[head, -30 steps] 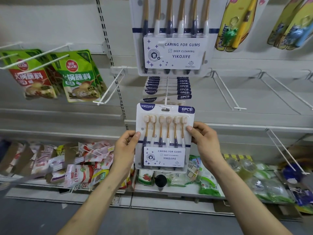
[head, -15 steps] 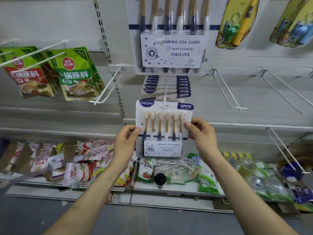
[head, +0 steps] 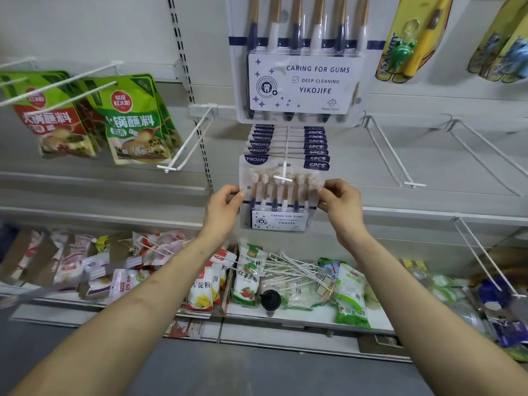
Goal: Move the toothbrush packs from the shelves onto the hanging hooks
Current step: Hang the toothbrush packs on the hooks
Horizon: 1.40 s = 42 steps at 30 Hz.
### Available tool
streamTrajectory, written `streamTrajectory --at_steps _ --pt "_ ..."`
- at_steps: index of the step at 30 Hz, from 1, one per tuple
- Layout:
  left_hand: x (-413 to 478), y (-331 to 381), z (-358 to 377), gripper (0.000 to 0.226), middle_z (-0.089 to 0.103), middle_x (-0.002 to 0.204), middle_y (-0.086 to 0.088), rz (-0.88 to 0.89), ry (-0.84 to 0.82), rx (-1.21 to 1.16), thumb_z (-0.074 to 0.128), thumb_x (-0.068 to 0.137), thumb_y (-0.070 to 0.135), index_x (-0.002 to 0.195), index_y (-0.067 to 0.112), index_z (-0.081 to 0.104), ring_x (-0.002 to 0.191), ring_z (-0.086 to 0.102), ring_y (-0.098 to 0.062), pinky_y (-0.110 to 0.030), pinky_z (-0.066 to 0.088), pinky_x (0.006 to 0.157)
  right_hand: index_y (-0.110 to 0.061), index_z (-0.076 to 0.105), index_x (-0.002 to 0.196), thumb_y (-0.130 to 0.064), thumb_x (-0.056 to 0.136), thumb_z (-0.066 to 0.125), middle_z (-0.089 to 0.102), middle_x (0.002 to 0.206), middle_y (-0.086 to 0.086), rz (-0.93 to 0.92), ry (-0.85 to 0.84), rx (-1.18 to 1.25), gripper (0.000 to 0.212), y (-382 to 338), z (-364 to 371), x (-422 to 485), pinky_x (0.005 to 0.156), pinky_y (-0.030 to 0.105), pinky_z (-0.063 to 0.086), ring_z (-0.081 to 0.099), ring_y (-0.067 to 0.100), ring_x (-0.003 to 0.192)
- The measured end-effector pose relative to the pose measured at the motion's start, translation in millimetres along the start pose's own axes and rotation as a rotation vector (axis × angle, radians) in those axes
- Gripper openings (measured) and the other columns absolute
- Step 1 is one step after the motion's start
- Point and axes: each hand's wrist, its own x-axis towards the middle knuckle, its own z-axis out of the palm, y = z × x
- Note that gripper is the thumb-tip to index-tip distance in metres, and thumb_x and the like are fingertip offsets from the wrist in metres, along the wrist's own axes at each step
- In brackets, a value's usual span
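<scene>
A white six-brush toothbrush pack [head: 281, 195] hangs on the white wire hook [head: 284, 155] in the middle of the panel, its hole threaded past the hook's crossbar tip. My left hand [head: 225, 207] pinches the pack's left edge and my right hand [head: 341, 205] pinches its right edge. Behind it several identical packs [head: 287, 142] hang in a row on the same hook. A larger-looking pack [head: 300, 67] of the same brand hangs on the hook above.
Empty wire hooks [head: 397, 155] jut out to the right and left [head: 185, 147]. Green sauce pouches [head: 134, 121] hang at left, yellow children's toothbrush packs [head: 408, 38] at top right. The bottom shelf [head: 285, 312] holds food bags, loose white hooks [head: 294, 270] and a black cap.
Both hands have pushed the pack up and back along the hook. Its hole has passed over the hook tip, and the pack now sits close to the hanging row.
</scene>
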Motion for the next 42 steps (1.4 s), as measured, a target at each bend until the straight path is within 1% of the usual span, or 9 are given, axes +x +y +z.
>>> streamTrajectory --at_steps 11,17,21,24,27,29,31,35,42 --pt "-5 -10 2 0.01 0.076 0.105 -0.004 -0.001 -0.075 -0.039 0.062 0.105 0.026 0.109 0.022 0.071 0.106 0.072 -0.026 -0.049 0.059 0.099 -0.02 0.074 0.104 -0.021 0.1 0.069 0.078 0.098 0.001 -0.049 0.033 -0.06 0.007 -3 -6 -6 0.096 0.052 0.06 0.074 0.025 0.099" --pt "-4 -17 -5 0.021 0.074 0.115 0.004 -0.027 -0.089 0.023 0.067 0.101 0.025 0.122 0.023 0.067 0.111 0.069 -0.015 -0.046 0.055 0.105 -0.018 0.072 0.109 -0.012 0.097 0.071 0.077 0.104 0.001 -0.011 0.123 -0.077 0.013 2 -13 -25 0.101 0.043 0.058 0.073 0.017 0.103" --pt "-16 -28 -5 0.03 0.068 0.123 0.006 -0.053 -0.078 0.125 0.064 0.102 0.016 0.132 0.018 0.06 0.113 0.064 -0.012 -0.037 0.051 0.106 -0.022 0.07 0.106 -0.008 0.096 0.07 0.078 0.104 0.001 0.016 0.155 -0.101 0.018 10 -22 -46 0.099 0.038 0.057 0.073 0.016 0.103" --pt "-32 -45 2 0.03 0.066 0.122 0.002 -0.109 -0.081 0.255 0.062 0.101 0.012 0.131 0.016 0.058 0.112 0.064 -0.019 -0.035 0.054 0.095 -0.017 0.069 0.11 -0.005 0.097 0.068 0.075 0.104 -0.002 0.036 0.153 -0.212 0.017 14 -31 -68 0.092 0.03 0.054 0.071 0.011 0.098" --pt "-49 -59 19 0.026 0.068 0.113 0.001 -0.098 -0.188 0.401 0.065 0.099 0.013 0.125 0.014 0.063 0.103 0.065 -0.018 -0.028 0.052 0.079 -0.012 0.067 0.121 -0.01 0.096 0.067 0.073 0.115 -0.001 0.081 0.118 -0.418 0.025 23 -46 -93 0.095 0.038 0.057 0.069 0.013 0.103" --pt "-63 -60 38 0.025 0.069 0.111 0.003 -0.054 -0.295 0.481 0.067 0.098 0.019 0.123 0.017 0.064 0.102 0.067 -0.018 -0.036 0.056 0.087 -0.014 0.066 0.127 -0.014 0.094 0.068 0.07 0.123 0.004 0.096 0.077 -0.558 0.033 30 -59 -108 0.099 0.043 0.055 0.067 0.019 0.109" --pt "-80 -55 64 0.031 0.07 0.12 0.003 0.02 -0.407 0.564 0.068 0.098 0.028 0.128 0.021 0.063 0.11 0.066 -0.02 -0.043 0.056 0.095 -0.012 0.062 0.136 -0.015 0.094 0.07 0.063 0.133 0.009 0.123 0.017 -0.717 0.043 36 -77 -126 0.104 0.038 0.049 0.062 0.025 0.121" --pt "-119 -29 128 0.052 0.062 0.141 -0.002 0.288 -0.597 0.826 0.065 0.096 0.042 0.144 0.024 0.053 0.127 0.058 -0.028 -0.043 0.051 0.099 -0.013 0.049 0.147 -0.019 0.086 0.074 0.047 0.145 0.014 0.126 -0.006 -0.987 0.066 48 -124 -159 0.106 0.045 0.044 0.049 0.036 0.131" --pt "-193 32 263 0.073 0.046 0.154 0.001 0.66 -0.717 0.983 0.064 0.091 0.048 0.155 0.03 0.033 0.14 0.044 -0.028 -0.047 0.045 0.109 -0.018 0.045 0.149 -0.026 0.075 0.083 0.045 0.151 0.014 0.135 0.228 -1.256 0.084 53 -242 -209 0.113 0.051 0.041 0.043 0.037 0.141"
